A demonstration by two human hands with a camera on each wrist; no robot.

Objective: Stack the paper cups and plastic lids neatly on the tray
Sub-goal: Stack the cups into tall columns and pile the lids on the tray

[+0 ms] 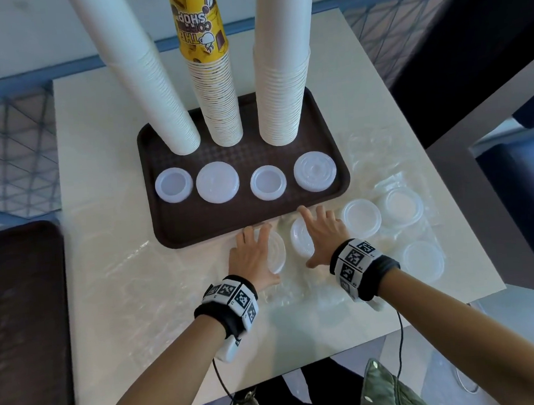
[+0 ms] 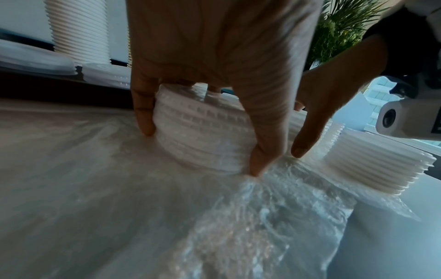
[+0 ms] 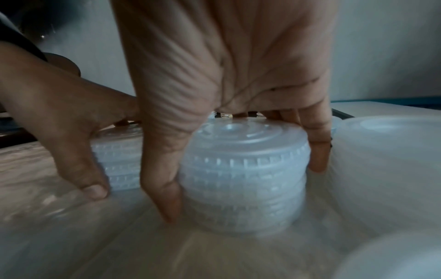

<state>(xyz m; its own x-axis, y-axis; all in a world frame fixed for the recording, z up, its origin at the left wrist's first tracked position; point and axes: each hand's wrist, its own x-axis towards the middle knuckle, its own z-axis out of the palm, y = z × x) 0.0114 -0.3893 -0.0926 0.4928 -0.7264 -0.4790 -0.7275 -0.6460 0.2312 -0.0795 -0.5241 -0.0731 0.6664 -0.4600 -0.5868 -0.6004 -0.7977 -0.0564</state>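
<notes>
The brown tray (image 1: 251, 218) carries three tall cup stacks: white (image 1: 154, 83), yellow-printed (image 1: 215, 88) and white (image 1: 282, 89). In front of them stand several short stacks of clear lids (image 1: 217, 181). Just before the tray's near edge, on crinkled plastic wrap, my left hand (image 1: 256, 251) (image 2: 203, 147) grips a ribbed lid stack (image 1: 277, 252) (image 2: 203, 128), fingers and thumb down its sides. Beside it my right hand (image 1: 319, 233) (image 3: 243, 185) grips a second lid stack (image 1: 300, 239) (image 3: 245, 169) the same way. Both stacks stand on the table.
Three more lid stacks (image 1: 361, 217) (image 1: 401, 206) (image 1: 423, 260) sit on the plastic wrap (image 1: 299, 299) to the right. A second brown tray (image 1: 21, 301) lies off the table's left side. A green bag (image 1: 386, 391) hangs below the near edge.
</notes>
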